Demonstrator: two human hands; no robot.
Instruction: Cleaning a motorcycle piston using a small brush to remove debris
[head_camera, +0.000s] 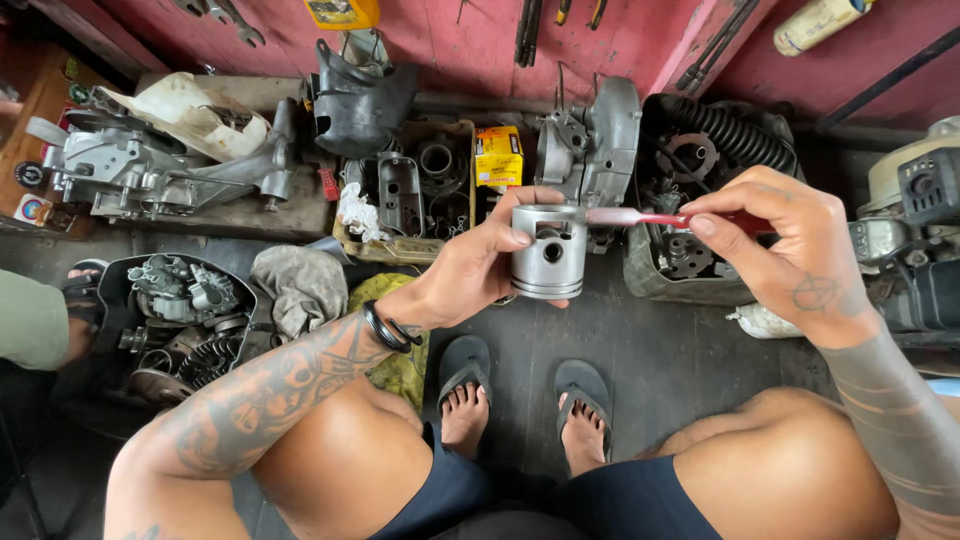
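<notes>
Left hand (470, 265): wraps around the piston (548, 252) and holds it up over the floor, side hole facing the person, so it stays still.
Right hand (790, 250): pinches a red brush (650, 217), its tip touching the piston's top edge.
Floor: engine parts (180, 320) and rags (300, 285) lie near the feet.

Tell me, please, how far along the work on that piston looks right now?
Done: the piston is out of any engine, bare, held in the left hand. In hand: the right hand holds a red-handled brush to the piston's top edge. Left: the engine casings and loose parts in the tray lie apart on the floor, nothing reassembled.
</notes>
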